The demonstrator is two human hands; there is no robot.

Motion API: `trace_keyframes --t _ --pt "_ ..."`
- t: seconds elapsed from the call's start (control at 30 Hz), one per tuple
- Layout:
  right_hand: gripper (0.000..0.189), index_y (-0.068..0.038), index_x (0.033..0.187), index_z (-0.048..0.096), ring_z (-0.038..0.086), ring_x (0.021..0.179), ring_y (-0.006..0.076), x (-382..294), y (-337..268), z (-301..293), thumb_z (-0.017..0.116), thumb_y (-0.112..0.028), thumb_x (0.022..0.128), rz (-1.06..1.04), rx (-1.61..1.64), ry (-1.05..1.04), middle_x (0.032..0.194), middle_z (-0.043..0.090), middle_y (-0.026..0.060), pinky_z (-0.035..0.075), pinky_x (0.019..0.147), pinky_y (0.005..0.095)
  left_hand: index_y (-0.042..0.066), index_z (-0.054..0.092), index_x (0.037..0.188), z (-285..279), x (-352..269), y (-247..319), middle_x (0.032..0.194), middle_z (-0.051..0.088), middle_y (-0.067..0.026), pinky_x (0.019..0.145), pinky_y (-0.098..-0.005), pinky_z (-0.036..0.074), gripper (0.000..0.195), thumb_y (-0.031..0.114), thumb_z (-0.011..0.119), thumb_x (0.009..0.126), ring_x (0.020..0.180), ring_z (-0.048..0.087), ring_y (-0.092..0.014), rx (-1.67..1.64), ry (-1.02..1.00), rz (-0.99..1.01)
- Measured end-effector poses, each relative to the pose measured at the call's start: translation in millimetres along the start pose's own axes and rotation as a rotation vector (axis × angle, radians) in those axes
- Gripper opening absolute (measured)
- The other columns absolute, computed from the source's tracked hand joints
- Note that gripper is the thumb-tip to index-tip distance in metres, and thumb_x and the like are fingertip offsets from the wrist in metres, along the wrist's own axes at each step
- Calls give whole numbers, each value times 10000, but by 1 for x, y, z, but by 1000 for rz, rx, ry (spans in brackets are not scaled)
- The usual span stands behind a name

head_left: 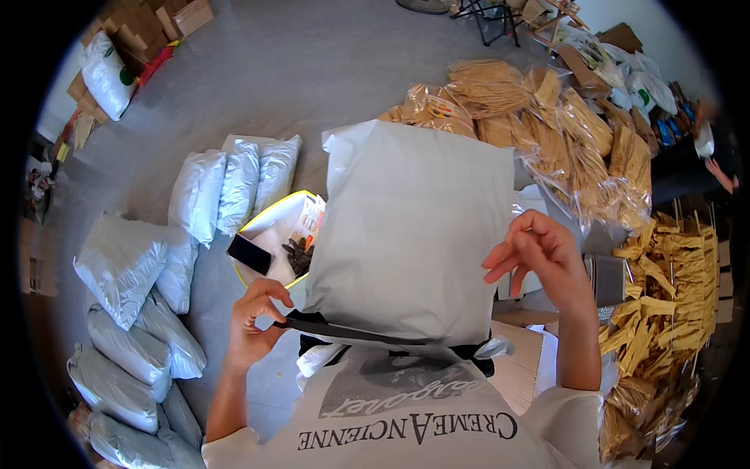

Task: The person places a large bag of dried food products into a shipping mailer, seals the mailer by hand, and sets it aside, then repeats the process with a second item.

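Observation:
A large grey plastic mailing bag (410, 234) lies flat before me, over my lap. Along its near end runs a dark edge strip (351, 334). My left hand (255, 322) pinches the left end of this strip between thumb and fingers. Over the bag's right side hovers my right hand (536, 252), its fingers apart and slightly curled, holding nothing. What the bag contains is hidden. Left of the bag stands a white basin with a yellow rim (263, 212). A black smartphone (250, 254) and a pile of small dark brown pieces (299, 255) lie in it.
Several filled grey bags (126, 352) lie on the floor at left. Clear bags of long tan dried material (562, 135) are heaped at far right, near a rack of yellowish strips (668, 281). A cardboard box (515, 357) sits close on my right. Another person (697, 167) is at the right rim.

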State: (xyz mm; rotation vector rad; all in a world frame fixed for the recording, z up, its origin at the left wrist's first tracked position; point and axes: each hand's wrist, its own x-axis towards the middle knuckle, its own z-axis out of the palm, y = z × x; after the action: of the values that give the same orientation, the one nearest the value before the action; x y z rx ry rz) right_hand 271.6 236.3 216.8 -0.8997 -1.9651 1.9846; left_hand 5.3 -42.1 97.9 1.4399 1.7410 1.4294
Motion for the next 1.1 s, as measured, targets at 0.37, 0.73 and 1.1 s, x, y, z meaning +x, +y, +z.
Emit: trace_keyframes --t 0.37,0.73,1.1 --pt "274 45 985 509 600 990 240 -225 133 -189 383 -198 970 -627 -787 1615 1056 607 182 504 883 348 54 429 637 -1 14 5 809 559 -98 719 -304 412 346 -139 665 473 789 535 -212 -31 -99 -31" --pt "164 -28 717 680 615 549 271 -221 245 -107 746 -174 684 639 -1244 918 638 637 122 489 527 340 52 430 617 -6 12 -1 758 587 -91 696 -284 427 309 -134 661 532 749 564 -186 -51 -101 -109" --pt "654 -71 1146 503 463 1013 165 -127 121 27 823 -60 576 -102 -292 118 1052 504 38 409 840 300 51 428 641 -8 -4 3 763 587 -97 734 -301 441 323 -159 645 524 772 573 -203 -107 -78 -106"
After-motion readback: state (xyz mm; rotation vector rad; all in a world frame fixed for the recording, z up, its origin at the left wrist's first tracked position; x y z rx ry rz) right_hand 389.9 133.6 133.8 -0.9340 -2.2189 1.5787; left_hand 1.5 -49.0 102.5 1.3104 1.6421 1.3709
